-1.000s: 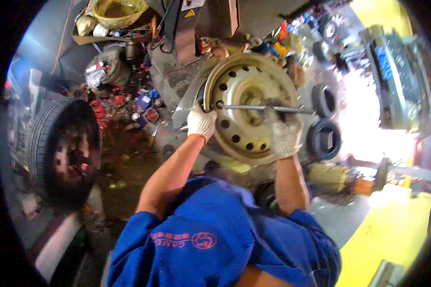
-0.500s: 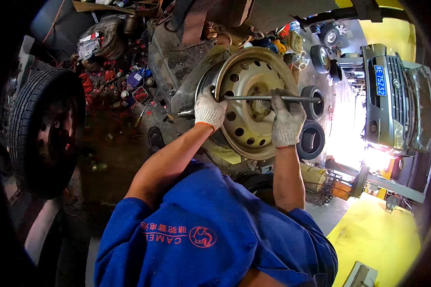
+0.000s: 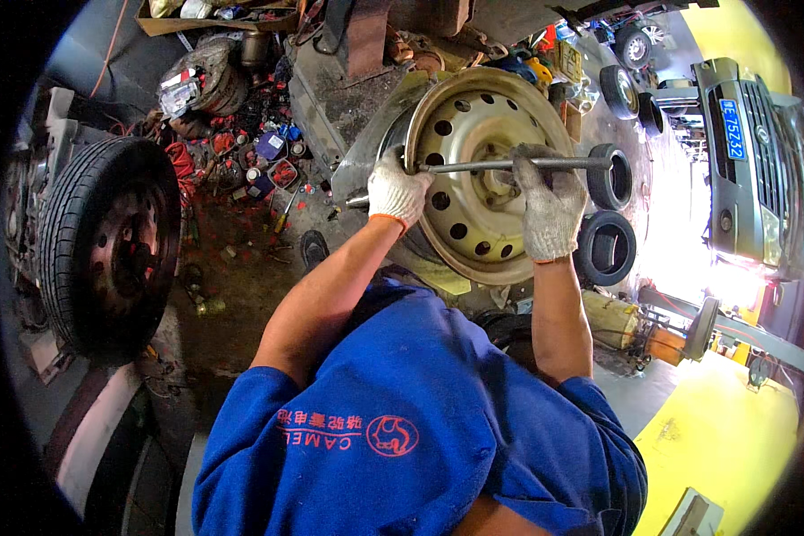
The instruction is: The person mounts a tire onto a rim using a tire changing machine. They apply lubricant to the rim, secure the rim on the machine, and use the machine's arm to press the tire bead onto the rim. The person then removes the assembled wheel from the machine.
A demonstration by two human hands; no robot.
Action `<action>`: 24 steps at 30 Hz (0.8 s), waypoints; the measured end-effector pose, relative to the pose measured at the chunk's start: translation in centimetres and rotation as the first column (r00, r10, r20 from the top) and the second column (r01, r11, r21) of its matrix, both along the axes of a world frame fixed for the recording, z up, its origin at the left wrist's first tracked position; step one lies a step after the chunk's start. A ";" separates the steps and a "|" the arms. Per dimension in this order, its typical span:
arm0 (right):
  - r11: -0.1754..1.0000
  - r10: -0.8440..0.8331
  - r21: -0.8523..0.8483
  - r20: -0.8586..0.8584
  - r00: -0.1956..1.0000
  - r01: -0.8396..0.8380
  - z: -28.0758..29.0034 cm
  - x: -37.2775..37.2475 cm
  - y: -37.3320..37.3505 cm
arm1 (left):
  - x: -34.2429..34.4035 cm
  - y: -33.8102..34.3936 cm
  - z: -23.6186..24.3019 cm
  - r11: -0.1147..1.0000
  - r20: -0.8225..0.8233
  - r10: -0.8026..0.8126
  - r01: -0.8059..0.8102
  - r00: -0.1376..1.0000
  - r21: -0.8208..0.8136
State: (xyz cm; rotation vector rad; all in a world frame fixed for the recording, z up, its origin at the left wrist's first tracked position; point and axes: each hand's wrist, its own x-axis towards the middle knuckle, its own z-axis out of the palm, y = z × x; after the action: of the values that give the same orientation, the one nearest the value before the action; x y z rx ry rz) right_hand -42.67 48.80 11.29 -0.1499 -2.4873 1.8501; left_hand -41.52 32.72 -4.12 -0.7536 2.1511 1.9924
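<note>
There are two white gloves [image 3: 552,219], one long metal bar [image 3: 567,164], one bare wheel rim [image 3: 447,201], one large tyred wheel [image 3: 67,241] at the left, two dark tyres [image 3: 630,246] right of the rim, at least three more tyres [image 3: 609,91] farther off, one vehicle front [image 3: 749,161] with one blue plate [image 3: 732,129], and one yellow-handled screwdriver [image 3: 281,221].

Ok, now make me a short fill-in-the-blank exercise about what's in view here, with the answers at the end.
The left hand and the right hand both wear pale ____.
From the camera, the metal bar crosses in ____ of the wheel rim.
The person's top is coloured ____.
The large tyre stands near the ____ edge of the picture.

Missing words: gloves; front; blue; left.
</note>
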 end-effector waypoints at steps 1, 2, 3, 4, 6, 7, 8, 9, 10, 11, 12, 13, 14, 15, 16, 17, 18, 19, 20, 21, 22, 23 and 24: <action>1.000 0.010 -0.015 -0.004 1.000 -0.010 0.1 0.1 0.0 | 0.0 -0.1 0.3 1.000 0.001 -0.003 0.003 1.000 0.017; 0.999 0.020 -0.029 -0.009 1.000 -0.020 0.1 0.1 -0.1 | 0.1 -0.1 0.6 0.999 0.002 -0.007 0.007 1.000 0.033; 0.999 0.029 -0.043 -0.013 0.999 -0.029 0.2 0.1 -0.2 | 0.1 -0.1 0.8 0.999 0.002 -0.011 0.011 1.000 0.050; 0.997 0.022 0.068 0.004 1.000 -0.022 0.6 -0.1 -0.4 | 0.1 -0.1 1.0 0.999 -0.003 -0.006 0.007 1.000 0.050; 0.998 0.018 0.057 0.017 1.000 -0.019 1.0 -0.1 -0.8 | 0.2 0.0 1.5 0.999 -0.013 0.003 -0.003 1.000 0.051; 0.998 0.017 0.054 0.024 1.000 -0.019 1.0 -0.1 -1.0 | 0.3 -0.1 1.6 0.999 -0.017 0.009 -0.008 1.000 0.053; 0.994 0.027 0.106 0.018 0.999 -0.029 0.3 -0.5 -0.6 | 0.3 0.0 0.9 0.998 -0.019 0.028 -0.027 0.999 0.062; 0.995 0.032 0.095 0.014 0.999 -0.033 0.3 -0.7 -0.7 | 0.1 0.2 -0.3 0.996 -0.021 0.047 -0.046 0.999 0.071; 0.996 0.037 0.081 0.011 0.999 -0.038 0.1 -0.7 -0.7 | 0.1 0.3 -0.4 0.995 -0.021 0.066 -0.064 0.998 0.077; 0.997 0.042 0.068 0.008 0.999 -0.042 0.0 -0.7 -0.7 | 0.2 0.4 -0.4 0.995 -0.018 0.065 -0.063 0.998 0.071; 0.992 0.057 0.113 -0.003 0.998 -0.056 -0.2 -0.8 -0.5 | 0.3 0.5 -0.3 0.996 -0.016 0.064 -0.063 0.998 0.065; 0.985 0.074 0.160 -0.011 0.997 -0.071 -0.2 -1.1 -0.4 | 0.4 0.4 -0.1 0.996 -0.012 0.064 -0.063 0.998 0.061; 0.975 0.092 0.206 -0.020 0.996 -0.086 -0.2 -1.4 -0.3 | 0.4 0.4 -0.1 0.997 -0.011 0.059 -0.059 0.998 0.051; 0.977 0.099 0.191 -0.007 0.995 -0.096 -0.2 -1.7 -0.1 | 0.4 0.4 -0.3 0.998 -0.009 0.055 -0.054 0.998 0.041; 0.979 0.108 0.175 0.005 0.994 -0.107 -0.2 -2.0 -0.1 | 0.4 0.4 -0.4 0.998 -0.008 0.050 -0.050 0.999 0.031; 0.980 0.116 0.160 0.018 0.993 -0.118 -0.2 -2.2 0.0 | 0.3 0.3 -0.5 0.998 -0.006 0.039 -0.039 0.999 0.051; 0.985 0.125 0.117 0.019 0.992 -0.126 -0.3 -2.3 0.0 | 0.2 0.3 -0.7 0.997 -0.005 0.029 -0.028 1.000 0.070; 0.988 0.132 0.075 0.021 0.991 -0.133 -0.3 -2.3 0.1 | 0.1 0.2 -0.3 0.996 -0.004 0.016 -0.016 1.000 0.090; 0.990 0.138 0.034 0.022 0.990 -0.139 -0.4 -2.4 0.2 | 0.2 0.1 0.1 0.996 0.004 0.012 -0.012 1.000 0.084; 0.989 0.145 -0.008 0.023 0.989 -0.145 -0.5 -2.4 0.3 | 0.3 0.0 0.6 0.997 0.013 0.007 -0.008 1.000 0.077; 0.991 0.130 0.017 0.031 0.991 -0.131 -0.6 -2.4 0.4 | 0.3 -0.2 1.2 0.998 0.021 0.005 -0.007 1.000 0.070; 0.992 0.116 0.043 0.039 0.993 -0.117 -0.6 -2.4 0.6 | 0.3 -0.2 1.2 0.996 0.015 0.013 -0.014 1.000 0.087; 0.992 0.100 0.068 0.046 0.994 -0.103 -0.6 -2.4 0.6 | 0.3 -0.3 1.3 0.994 0.010 0.020 -0.021 1.000 0.105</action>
State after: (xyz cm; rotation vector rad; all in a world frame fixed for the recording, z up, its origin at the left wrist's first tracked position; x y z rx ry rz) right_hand -45.06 49.45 10.72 -0.0616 -2.6324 1.8102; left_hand -41.19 32.45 -2.84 -0.7704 2.0233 2.0891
